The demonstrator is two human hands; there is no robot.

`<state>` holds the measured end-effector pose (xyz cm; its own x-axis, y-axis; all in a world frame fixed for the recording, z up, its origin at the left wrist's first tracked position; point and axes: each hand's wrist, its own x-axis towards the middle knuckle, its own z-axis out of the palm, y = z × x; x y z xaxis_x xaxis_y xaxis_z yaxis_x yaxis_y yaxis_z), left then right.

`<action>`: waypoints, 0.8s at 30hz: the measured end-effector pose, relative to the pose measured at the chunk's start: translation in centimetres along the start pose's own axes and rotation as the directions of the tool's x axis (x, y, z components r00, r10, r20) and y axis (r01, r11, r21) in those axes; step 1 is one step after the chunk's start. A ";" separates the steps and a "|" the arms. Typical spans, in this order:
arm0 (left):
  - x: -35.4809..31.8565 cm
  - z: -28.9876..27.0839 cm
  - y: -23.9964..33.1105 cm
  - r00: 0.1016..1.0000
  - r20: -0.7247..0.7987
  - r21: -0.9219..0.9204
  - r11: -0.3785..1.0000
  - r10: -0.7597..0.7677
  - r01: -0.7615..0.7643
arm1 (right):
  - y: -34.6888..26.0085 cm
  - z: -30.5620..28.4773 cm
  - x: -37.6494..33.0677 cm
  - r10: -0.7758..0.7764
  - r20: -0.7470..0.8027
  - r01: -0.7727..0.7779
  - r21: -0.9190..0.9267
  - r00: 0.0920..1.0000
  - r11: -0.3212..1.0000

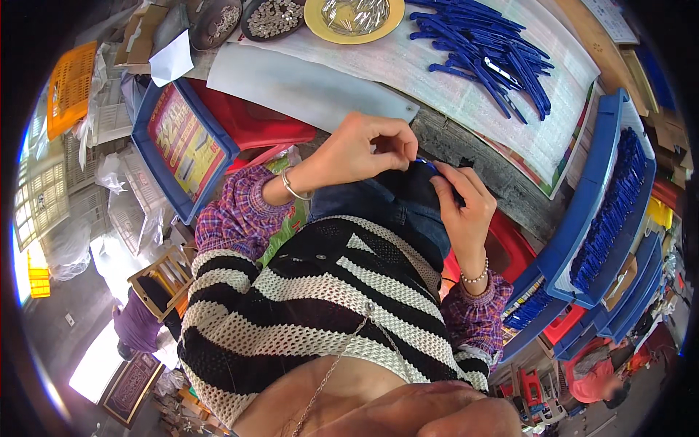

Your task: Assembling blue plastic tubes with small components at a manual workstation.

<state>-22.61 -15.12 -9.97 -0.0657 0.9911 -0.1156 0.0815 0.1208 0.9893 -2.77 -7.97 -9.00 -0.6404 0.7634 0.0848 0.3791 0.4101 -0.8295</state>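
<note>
My left hand (pixel 364 149) and my right hand (pixel 462 204) meet over my lap, just below the table's edge. Between their fingertips sits a small blue pen part (pixel 426 164), pinched from both sides; most of it is hidden by the fingers. A silver bangle rings my left wrist and a bead bracelet my right. On the table beyond lies a heap of blue pens (pixel 488 51) on a white sheet (pixel 408 65).
A yellow plate (pixel 317 25) and two dark dishes (pixel 273 18) of small metal parts stand at the table's far side. Blue trays (pixel 611 211) full of blue pens are stacked at the right. A blue tray (pixel 182 142), red stool (pixel 255 124) and orange crate (pixel 70 87) lie left.
</note>
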 end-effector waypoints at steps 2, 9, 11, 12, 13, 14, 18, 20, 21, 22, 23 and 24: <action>-0.1 -0.1 0.0 0.999 0.037 -0.151 0.988 -0.005 0.011 | 0.5 -0.1 0.1 -0.002 -0.007 0.002 0.000 1.000 1.000; 0.4 -0.1 -0.2 0.997 0.057 -0.373 0.926 -0.045 0.063 | 1.1 -0.1 -0.2 0.011 0.013 -0.011 0.021 1.000 1.000; 0.4 0.0 -0.5 0.995 0.055 -0.378 0.921 -0.079 0.094 | 0.9 -0.3 -0.2 0.052 0.027 -0.053 0.039 0.998 0.998; 0.4 0.1 -0.6 0.996 0.039 -0.370 0.924 -0.085 0.093 | 1.0 -0.4 -0.2 0.078 0.042 -0.080 0.058 0.996 0.995; 0.4 0.2 -0.7 0.996 0.023 -0.362 0.927 -0.090 0.092 | 1.0 -0.4 -0.2 0.104 0.058 -0.108 0.076 0.993 0.991; 0.4 0.3 -1.0 0.996 0.023 -0.362 0.928 -0.089 0.091 | 1.1 -0.4 -0.3 0.103 0.058 -0.108 0.076 0.993 0.991; 0.7 0.3 -0.9 0.995 0.002 -0.303 0.948 -0.096 0.092 | 1.4 -0.1 -0.5 0.112 0.065 -0.119 0.130 0.992 0.984; 0.7 0.4 -1.0 0.994 -0.005 -0.282 0.954 -0.109 0.104 | 1.5 -0.1 -0.6 0.111 0.071 -0.120 0.140 0.991 0.983; 0.8 0.4 -1.4 0.995 0.001 -0.263 0.960 -0.097 0.094 | 1.6 -0.1 -0.6 0.109 0.079 -0.119 0.141 0.991 0.983; 0.8 0.5 -1.7 0.996 0.007 -0.245 0.966 -0.086 0.085 | 1.7 -0.1 -0.6 0.107 0.086 -0.119 0.141 0.991 0.983; 0.8 0.3 -1.5 0.997 0.007 -0.245 0.966 -0.083 0.082 | 1.7 -0.1 -0.6 0.106 0.085 -0.117 0.139 0.991 0.983; 0.8 0.1 -1.3 0.996 0.048 -0.245 0.966 -0.073 0.082 | 1.7 -0.1 -0.7 0.102 0.086 -0.113 0.135 0.991 0.984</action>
<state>-22.70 -14.44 -11.37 -0.0239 0.9813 -0.1911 -0.1705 0.1844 0.9680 -1.62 -7.70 -10.43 -0.6539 0.7550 -0.0479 0.3552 0.2504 -0.9006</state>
